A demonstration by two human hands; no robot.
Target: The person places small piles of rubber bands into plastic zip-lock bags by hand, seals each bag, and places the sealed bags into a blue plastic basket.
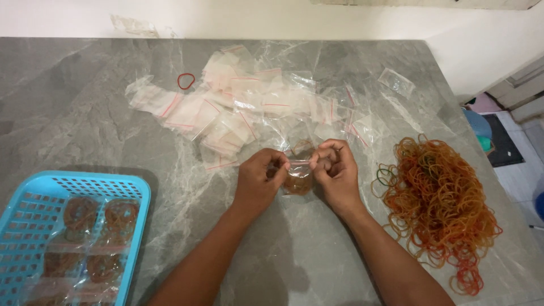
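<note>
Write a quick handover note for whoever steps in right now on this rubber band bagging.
Left hand and right hand: both pinch the top edge of one small clear bag holding rubber bands, in a shared grip above the grey table.
Done: several filled bags lie in the blue basket at left.
Left: a heap of empty bags behind the hands, a big pile of loose bands at right, one red band apart.

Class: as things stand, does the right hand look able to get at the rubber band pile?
Probably yes: the rubber band pile lies just beside the right hand with bare table between, though that hand now pinches the small bag.
</note>
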